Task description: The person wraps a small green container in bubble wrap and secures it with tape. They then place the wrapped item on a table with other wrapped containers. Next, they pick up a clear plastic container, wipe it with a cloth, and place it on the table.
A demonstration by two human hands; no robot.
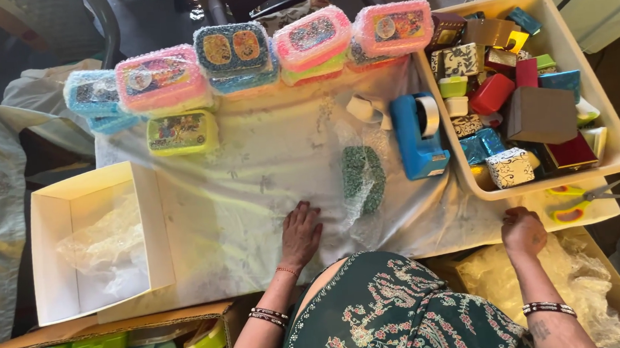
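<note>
Wrapped box (363, 177) lay upper right of left hand (300, 234), long axis vertical in frame. Left hand flat, empty, nearer; right hand (523, 232) fisted, grip unclear.

Surface (255, 221): covered with a pale, creased cloth. Far edge: row of bubble-wrapped lunch boxes (236, 59), some stacked, in blue, pink and green. Just in front, lying alone, one yellow-green lunch box (182, 133). Centre-right: blue tape dispenser (418, 136); beside it a white tape roll (362, 109). Near centre: a green object in bubble wrap (363, 179). Left: open white cardboard box (73, 212) with clear wrap inside. Right: cream plastic tub (616, 138) filled with small gift boxes. Yellow-handled scissors (587, 200) just in front of tub. Left hand (301, 234) lies flat on the cloth; right hand (523, 230) at the near edge, fingers curled.
</note>
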